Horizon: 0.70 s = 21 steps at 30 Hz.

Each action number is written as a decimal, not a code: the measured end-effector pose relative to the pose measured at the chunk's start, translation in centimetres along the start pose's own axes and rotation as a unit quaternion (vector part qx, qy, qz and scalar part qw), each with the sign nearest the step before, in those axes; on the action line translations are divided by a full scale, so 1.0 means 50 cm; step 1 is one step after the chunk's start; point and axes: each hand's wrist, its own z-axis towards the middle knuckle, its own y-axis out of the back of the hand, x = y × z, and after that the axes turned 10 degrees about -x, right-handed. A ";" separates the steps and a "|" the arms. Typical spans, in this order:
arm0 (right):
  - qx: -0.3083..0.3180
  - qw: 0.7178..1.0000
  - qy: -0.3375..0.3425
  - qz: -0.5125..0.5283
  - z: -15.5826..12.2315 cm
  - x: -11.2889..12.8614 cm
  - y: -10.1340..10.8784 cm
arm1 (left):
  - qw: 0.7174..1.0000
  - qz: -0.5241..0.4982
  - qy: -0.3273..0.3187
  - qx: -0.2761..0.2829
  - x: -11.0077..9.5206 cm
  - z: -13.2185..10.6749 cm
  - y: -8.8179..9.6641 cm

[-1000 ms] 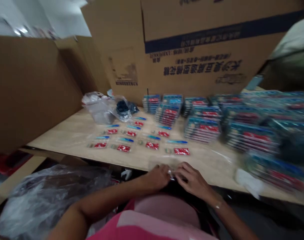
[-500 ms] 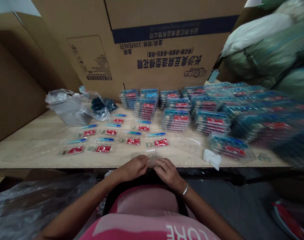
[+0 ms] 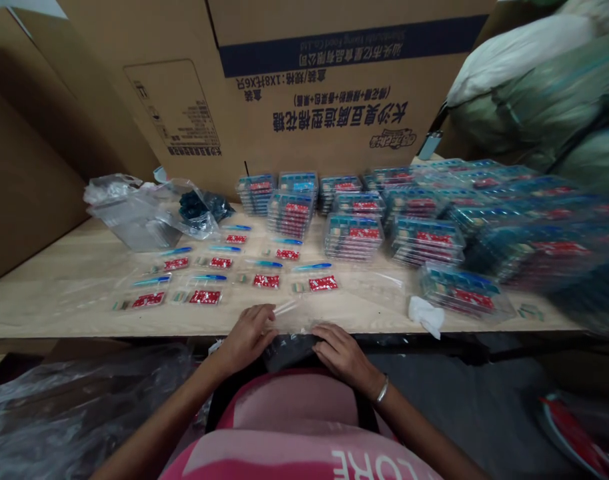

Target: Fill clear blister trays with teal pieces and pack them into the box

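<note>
At the front edge of the table, a clear thin plastic piece (image 3: 291,320) lies between my two hands; I cannot tell if it is a tray or a bag. My left hand (image 3: 247,339) grips its left side with curled fingers. On its right side, my right hand (image 3: 341,355) holds it with bent fingers; the thumb is hidden. Just beyond are several open clear trays, each with a blue pen (image 3: 311,267) and a red dotted packet (image 3: 323,283). A crumpled white tissue (image 3: 426,316) is to the right.
Stacks of filled clear boxes (image 3: 354,238) cover the back and right of the table (image 3: 64,267). Plastic bags (image 3: 129,207) stand at the back left. A large cardboard box (image 3: 174,40) walls off the back, and green sacks (image 3: 534,100) are piled at the far right.
My hands have moved apart, the left one to the left and the right one slightly right. More of the clear plastic piece shows between them. The view has shifted slightly.
</note>
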 end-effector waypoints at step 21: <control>-0.013 1.000 -0.005 -0.005 -0.003 0.003 0.024 | 0.992 0.066 0.017 -0.107 0.053 -0.072 0.059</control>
